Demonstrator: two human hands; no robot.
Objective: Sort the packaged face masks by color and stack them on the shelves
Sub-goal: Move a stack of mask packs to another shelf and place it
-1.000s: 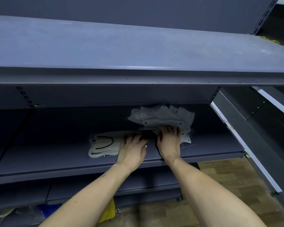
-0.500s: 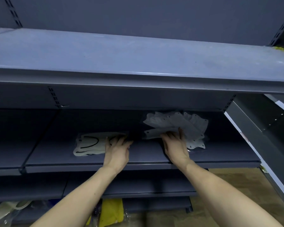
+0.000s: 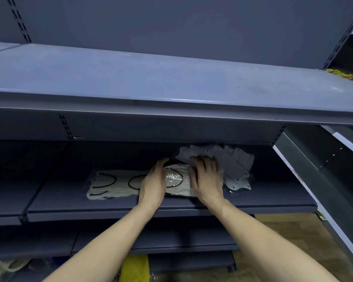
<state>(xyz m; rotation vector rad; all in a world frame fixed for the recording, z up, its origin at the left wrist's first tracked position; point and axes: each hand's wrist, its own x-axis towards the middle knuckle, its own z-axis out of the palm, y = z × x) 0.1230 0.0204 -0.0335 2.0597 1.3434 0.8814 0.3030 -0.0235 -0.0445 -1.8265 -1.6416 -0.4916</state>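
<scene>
On the middle shelf (image 3: 263, 197) a cream mask packet with black ear loops (image 3: 110, 185) lies at the left. A second cream packet in clear wrap (image 3: 176, 181) lies beside it, between my hands. My left hand (image 3: 153, 182) rests with straight fingers against this packet's left side. My right hand (image 3: 206, 180) lies flat on its right end, fingertips reaching the pile of grey masks (image 3: 234, 161) spread at the back right. A white mask (image 3: 237, 185) sticks out from under the grey pile.
The upper shelf (image 3: 171, 78) juts out above my hands, with yellow packets (image 3: 343, 75) at its far right. Below are lower shelves, a yellow packet (image 3: 135, 268) and cream masks (image 3: 6, 266). Another shelf unit (image 3: 324, 169) stands at the right over wooden floor.
My hands have come closer together. A cream packet now lies between them, next to the left cream packet; my right hand still touches the grey pile.
</scene>
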